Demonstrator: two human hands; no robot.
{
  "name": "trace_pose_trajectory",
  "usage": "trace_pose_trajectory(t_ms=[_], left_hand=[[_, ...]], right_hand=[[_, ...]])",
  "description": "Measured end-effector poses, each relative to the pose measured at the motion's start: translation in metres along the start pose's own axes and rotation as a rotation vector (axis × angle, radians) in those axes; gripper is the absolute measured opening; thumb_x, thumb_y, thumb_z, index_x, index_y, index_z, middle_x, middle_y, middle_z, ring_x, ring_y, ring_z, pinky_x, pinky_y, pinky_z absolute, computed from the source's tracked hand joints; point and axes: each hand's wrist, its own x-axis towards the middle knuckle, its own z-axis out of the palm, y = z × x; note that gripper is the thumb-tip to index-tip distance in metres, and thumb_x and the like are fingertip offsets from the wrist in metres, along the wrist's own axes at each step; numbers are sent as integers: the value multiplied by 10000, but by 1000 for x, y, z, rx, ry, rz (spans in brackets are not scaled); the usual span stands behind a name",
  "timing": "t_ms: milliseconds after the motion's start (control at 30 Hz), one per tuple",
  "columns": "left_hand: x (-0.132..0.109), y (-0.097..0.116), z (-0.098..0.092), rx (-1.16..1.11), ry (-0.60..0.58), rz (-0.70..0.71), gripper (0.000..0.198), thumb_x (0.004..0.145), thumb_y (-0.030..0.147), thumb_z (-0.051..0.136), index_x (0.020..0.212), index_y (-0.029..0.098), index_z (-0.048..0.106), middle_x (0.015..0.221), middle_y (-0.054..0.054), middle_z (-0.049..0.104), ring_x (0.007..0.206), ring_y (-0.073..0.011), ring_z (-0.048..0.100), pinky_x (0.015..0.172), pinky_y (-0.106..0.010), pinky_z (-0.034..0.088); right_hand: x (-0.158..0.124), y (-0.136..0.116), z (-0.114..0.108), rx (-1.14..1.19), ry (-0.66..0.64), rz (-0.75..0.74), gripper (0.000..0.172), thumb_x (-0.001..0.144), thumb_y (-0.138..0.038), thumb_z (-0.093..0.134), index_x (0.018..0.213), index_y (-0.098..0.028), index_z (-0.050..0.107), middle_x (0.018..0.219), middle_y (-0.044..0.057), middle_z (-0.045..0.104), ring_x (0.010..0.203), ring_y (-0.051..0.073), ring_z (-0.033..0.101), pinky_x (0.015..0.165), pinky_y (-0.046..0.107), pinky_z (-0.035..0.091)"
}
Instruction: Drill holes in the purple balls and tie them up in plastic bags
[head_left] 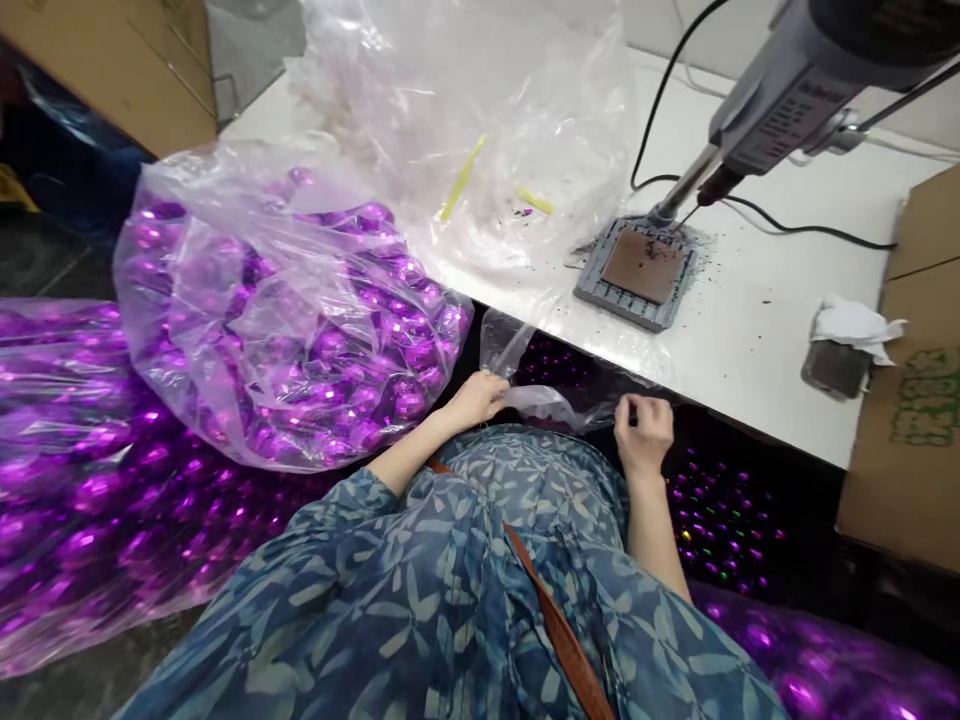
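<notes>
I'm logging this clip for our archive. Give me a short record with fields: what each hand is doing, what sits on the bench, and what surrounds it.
left hand: left hand pinching the edge of a clear plastic bag at the lap
right hand: right hand closed by the same bag's other end; grip unclear
bench: white table with small drill press over a grey base plate, crumpled tissue
surroundings: bag of purple baubles at left, cardboard box at right
</notes>
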Motion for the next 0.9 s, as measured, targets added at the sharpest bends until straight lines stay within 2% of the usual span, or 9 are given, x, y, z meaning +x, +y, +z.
trace_pose_trajectory(t_ms=[133, 233, 367, 467, 533, 633, 700, 767, 900], left_hand=[[-3, 9, -3, -349, -126, 45, 335, 906, 410, 750, 745, 156, 601, 649, 52, 482, 637, -116, 490, 622, -241, 319], [-9, 21, -12, -327, -107, 7, 444, 803, 546, 855, 960, 177, 665, 643, 66, 497, 638, -145, 529, 633, -251, 343], [-6, 32, -29, -102, 159, 118, 796, 749, 674, 863, 1326, 186, 612, 981, -57, 691, 954, -275, 672, 877, -378, 522], [16, 34, -40, 23, 481, 202, 633, 894, 637, 742, 1310, 172, 633, 1219, -146, 662, 1183, -319, 612, 1069, -478, 498], [41, 36, -45, 33, 571, 192, 515, 980, 556, 666, 1309, 161, 633, 1240, -156, 649, 1219, -310, 594, 1103, -479, 489], [85, 46, -49, 29, 507, 129, 485, 1005, 463, 657, 1359, 135, 603, 1308, -176, 631, 1278, -319, 575, 1131, -477, 479], [107, 57, -48, 63, 433, 71, 544, 1001, 442, 664, 1422, 112, 563, 1391, -209, 596, 1338, -354, 540, 1146, -497, 460], [119, 67, -44, 115, 383, 13, 614, 1003, 438, 656, 1486, 88, 510, 1462, -246, 549, 1382, -388, 508, 1156, -523, 443], [124, 79, -35, 190, 365, -101, 637, 1028, 408, 612, 1550, 80, 451, 1491, -270, 534, 1410, -398, 509, 1187, -566, 410]], right_hand=[[-21, 22, 19, -98, 13, 184, 677, 906, -599, 516, 1270, -37, 617, 1304, 250, 515, 1319, 292, 485, 1216, 546, 409], [2, 24, 22, -126, -12, 279, 755, 882, -571, 572, 1401, -26, 507, 1450, 256, 436, 1440, 301, 411, 1288, 535, 347], [21, 2, 11, -83, -191, 266, 612, 840, -547, 668, 1219, -69, 620, 1257, 178, 616, 1244, 223, 577, 1185, 466, 466], [19, -29, -19, 30, -337, 149, 487, 754, -556, 762, 983, -129, 721, 906, 81, 693, 861, 144, 650, 931, 317, 561], [29, -51, -45, 118, -274, 80, 500, 820, -636, 677, 992, -171, 746, 864, 53, 703, 760, 104, 643, 823, 246, 549], [82, -75, -75, 207, -12, 46, 585, 940, -667, 484, 1058, -145, 721, 909, 65, 708, 757, 74, 645, 788, 212, 542], [138, -84, -81, 242, 123, 68, 503, 970, -543, 464, 1073, -110, 700, 913, 78, 700, 727, 69, 626, 741, 211, 529], [198, -89, -72, 250, 175, 90, 354, 918, -362, 546, 1099, -92, 687, 958, 84, 696, 724, 57, 589, 718, 200, 497], [294, -101, -25, 241, 106, -27, 527, 843, -280, 670, 1330, -99, 581, 1193, 110, 666, 788, 44, 542, 779, 213, 512]])
